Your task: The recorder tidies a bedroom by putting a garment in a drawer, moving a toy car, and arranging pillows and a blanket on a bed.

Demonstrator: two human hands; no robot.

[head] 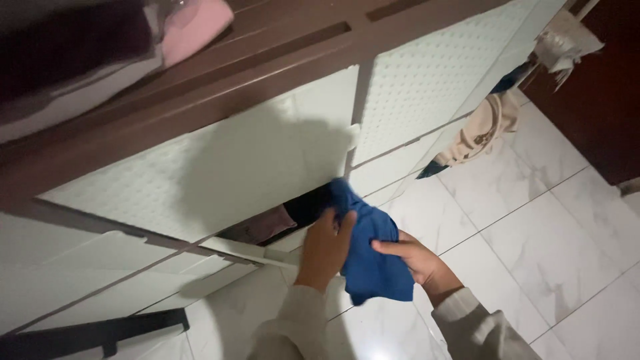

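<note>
A crumpled blue cloth garment (367, 250) is hanging between both hands, its upper edge poking into the dark gap of a pulled-out white plastic drawer (220, 167) at ten o'clock. The left hand (325, 248) is pressing flat against the cloth's left side, fingers together. The right hand (417, 257) is pinching the cloth's right edge, thumb and fingers clamped on the fabric. A pink folded cloth (267, 225) is lying inside the drawer's opening. White marble floor tiles (533, 220) are spreading open at three o'clock; a beige bag (481, 130) is resting at one o'clock.
</note>
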